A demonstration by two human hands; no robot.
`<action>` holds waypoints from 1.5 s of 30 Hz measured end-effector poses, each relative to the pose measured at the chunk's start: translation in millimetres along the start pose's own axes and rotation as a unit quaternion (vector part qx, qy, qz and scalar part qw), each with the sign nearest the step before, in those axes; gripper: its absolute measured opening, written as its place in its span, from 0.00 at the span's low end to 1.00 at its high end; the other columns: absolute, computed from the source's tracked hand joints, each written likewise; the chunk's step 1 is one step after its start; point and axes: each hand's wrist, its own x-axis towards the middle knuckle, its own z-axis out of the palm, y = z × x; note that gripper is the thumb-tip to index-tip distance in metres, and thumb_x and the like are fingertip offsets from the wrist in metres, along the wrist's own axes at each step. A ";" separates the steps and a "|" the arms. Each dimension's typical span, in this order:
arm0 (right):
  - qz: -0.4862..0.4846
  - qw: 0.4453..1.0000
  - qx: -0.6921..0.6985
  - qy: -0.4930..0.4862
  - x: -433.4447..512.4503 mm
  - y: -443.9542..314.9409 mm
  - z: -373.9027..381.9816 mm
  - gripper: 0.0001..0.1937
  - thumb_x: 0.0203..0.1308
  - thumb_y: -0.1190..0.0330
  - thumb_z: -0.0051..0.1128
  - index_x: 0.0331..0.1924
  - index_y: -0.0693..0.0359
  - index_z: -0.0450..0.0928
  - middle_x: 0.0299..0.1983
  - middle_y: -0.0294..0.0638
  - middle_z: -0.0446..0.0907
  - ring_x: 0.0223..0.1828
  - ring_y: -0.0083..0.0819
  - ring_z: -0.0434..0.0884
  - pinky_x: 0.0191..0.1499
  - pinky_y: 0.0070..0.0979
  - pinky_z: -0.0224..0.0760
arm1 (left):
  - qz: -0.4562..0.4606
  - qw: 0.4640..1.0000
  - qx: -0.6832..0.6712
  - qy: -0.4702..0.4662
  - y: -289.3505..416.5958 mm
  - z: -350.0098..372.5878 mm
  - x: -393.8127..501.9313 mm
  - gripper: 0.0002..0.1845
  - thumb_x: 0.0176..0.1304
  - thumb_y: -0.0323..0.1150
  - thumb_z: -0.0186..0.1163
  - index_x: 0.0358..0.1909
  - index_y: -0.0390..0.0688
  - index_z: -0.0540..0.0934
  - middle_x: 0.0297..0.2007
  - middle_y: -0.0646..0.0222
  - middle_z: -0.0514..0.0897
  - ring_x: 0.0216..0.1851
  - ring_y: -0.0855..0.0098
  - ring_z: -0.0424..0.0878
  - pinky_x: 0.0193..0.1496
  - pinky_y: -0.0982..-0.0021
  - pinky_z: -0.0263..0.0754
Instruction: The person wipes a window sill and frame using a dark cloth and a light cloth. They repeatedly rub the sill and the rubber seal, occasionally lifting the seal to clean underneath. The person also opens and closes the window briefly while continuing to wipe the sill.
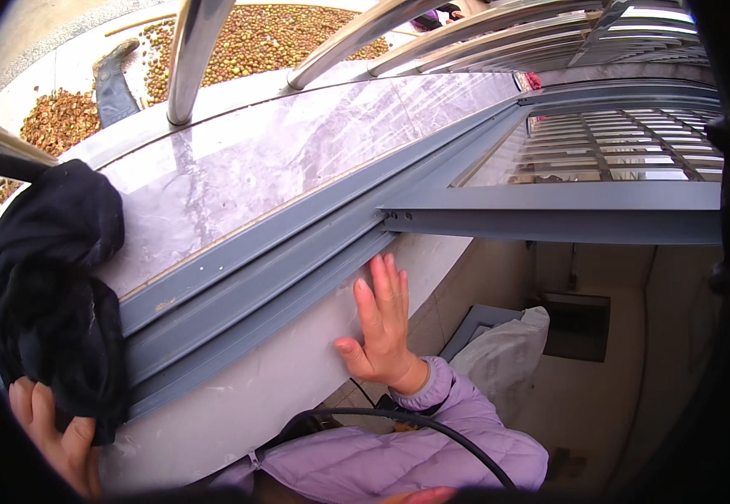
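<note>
My left hand is at the lower left, its fingers on a bunched black cloth. The cloth lies across the left end of a grey metal sliding-window track and onto the stone ledge outside. My right hand rests with fingers spread on the pale inner stone sill, holding nothing. Its fingertips come close to the track, just below the corner of the grey window sash. A lilac quilted sleeve covers the right arm.
Polished metal bars stand beyond the marbled outer ledge. Outside lie many round green-brown fruits, a heap of brown husks and a denim-clad leg. A black cable arches before me; indoors is a plastic-covered object.
</note>
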 end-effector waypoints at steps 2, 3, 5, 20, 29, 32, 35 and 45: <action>-0.009 1.000 0.001 0.009 -2.5 -1.0 -1.6 0.36 0.66 0.45 0.46 0.70 0.63 0.61 0.70 0.65 0.56 0.72 0.64 0.54 0.68 0.61 0.43 | -0.048 0.998 -0.031 0.030 1.7 3.2 -3.7 0.22 0.43 0.32 0.59 0.45 0.38 0.78 0.60 0.42 0.66 0.63 0.39 0.61 0.66 0.45 0.53; -0.004 1.000 -0.007 0.003 -3.7 -1.8 -2.0 0.36 0.66 0.45 0.47 0.69 0.63 0.61 0.70 0.65 0.56 0.72 0.64 0.54 0.67 0.61 0.43 | -0.043 0.998 -0.037 0.039 3.8 7.8 -5.9 0.22 0.44 0.32 0.59 0.45 0.38 0.78 0.60 0.43 0.66 0.64 0.39 0.61 0.66 0.45 0.53; 0.004 1.000 -0.017 -0.003 -5.4 -3.7 -1.8 0.36 0.66 0.45 0.47 0.69 0.64 0.61 0.70 0.65 0.56 0.72 0.64 0.54 0.67 0.62 0.43 | 0.081 0.996 -0.015 0.034 -5.8 5.6 -8.7 0.23 0.57 0.27 0.60 0.57 0.41 0.75 0.57 0.47 0.69 0.59 0.44 0.66 0.62 0.49 0.61; -0.035 0.999 -0.004 0.036 -54.5 -14.4 -56.1 0.35 0.61 0.52 0.55 0.68 0.65 0.63 0.69 0.61 0.59 0.71 0.60 0.57 0.68 0.61 0.44 | 0.187 0.959 0.117 0.177 75.1 43.5 -1.5 0.26 0.53 0.28 0.54 0.57 0.47 0.77 0.44 0.60 0.72 0.43 0.60 0.69 0.43 0.63 0.67; -0.044 0.999 -0.007 0.031 -68.3 -36.8 -89.3 0.34 0.61 0.52 0.56 0.68 0.63 0.64 0.69 0.59 0.58 0.71 0.59 0.56 0.68 0.60 0.43 | 0.206 0.962 0.087 0.154 190.7 5.3 87.1 0.31 0.52 0.26 0.56 0.63 0.44 0.71 0.48 0.55 0.73 0.47 0.54 0.73 0.44 0.58 0.74; -0.040 0.998 -0.004 0.042 -67.9 -37.3 -91.7 0.35 0.62 0.52 0.55 0.68 0.63 0.63 0.70 0.58 0.58 0.71 0.58 0.55 0.68 0.60 0.43 | 0.194 0.971 0.058 0.125 211.6 -9.5 118.0 0.30 0.55 0.26 0.54 0.63 0.51 0.74 0.48 0.53 0.74 0.49 0.51 0.75 0.49 0.57 0.75; -0.040 0.998 0.001 0.053 -65.4 -33.1 -87.9 0.35 0.62 0.51 0.54 0.68 0.63 0.63 0.70 0.58 0.57 0.72 0.58 0.55 0.69 0.60 0.42 | 0.135 0.976 -0.101 0.139 213.9 -38.6 148.1 0.21 0.60 0.26 0.49 0.55 0.46 0.80 0.43 0.41 0.81 0.47 0.47 0.81 0.53 0.55 0.74; -0.055 0.996 0.037 0.056 -63.4 -26.7 -83.6 0.34 0.63 0.49 0.53 0.65 0.65 0.65 0.68 0.58 0.60 0.70 0.58 0.58 0.68 0.60 0.43 | 0.247 0.890 -0.155 0.349 154.4 -40.8 45.0 0.16 0.62 0.28 0.59 0.51 0.38 0.76 0.43 0.56 0.81 0.44 0.60 0.79 0.48 0.66 0.73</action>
